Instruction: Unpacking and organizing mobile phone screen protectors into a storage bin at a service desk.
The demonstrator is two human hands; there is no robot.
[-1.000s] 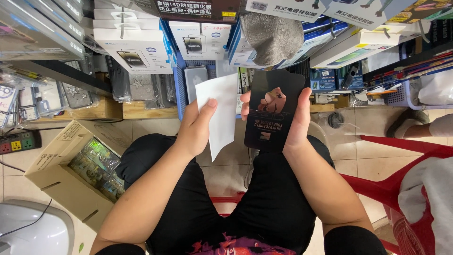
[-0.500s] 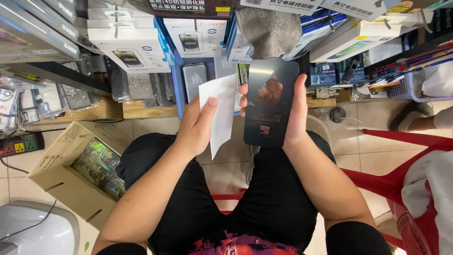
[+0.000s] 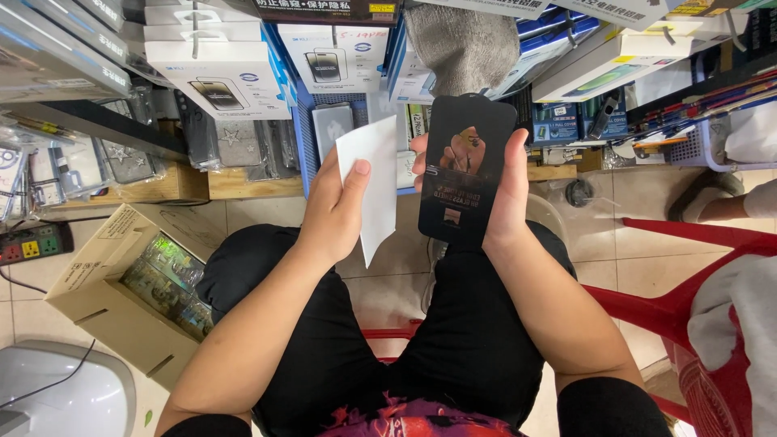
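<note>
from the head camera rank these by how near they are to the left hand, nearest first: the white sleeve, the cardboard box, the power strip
1. White sleeve: held in the left hand, just right of the thumb.
2. Cardboard box: on the floor, lower left of that hand.
3. Power strip: on the floor at the far left edge.

The person's arms are bare from the elbows down to the hands. No rings, no watch and no bands show on the left hand [image 3: 333, 212] or the right hand [image 3: 508, 202]. The nails are short and plain. At the bottom edge, short black sleeves [image 3: 609, 409] sit on both upper arms. The legs are in black trousers [image 3: 477, 340], smooth and dark, with soft folds near the knees. The shirt [image 3: 405, 417] shows low in the middle. It is black with a bright pattern of red, pink and purple splashes.
</note>
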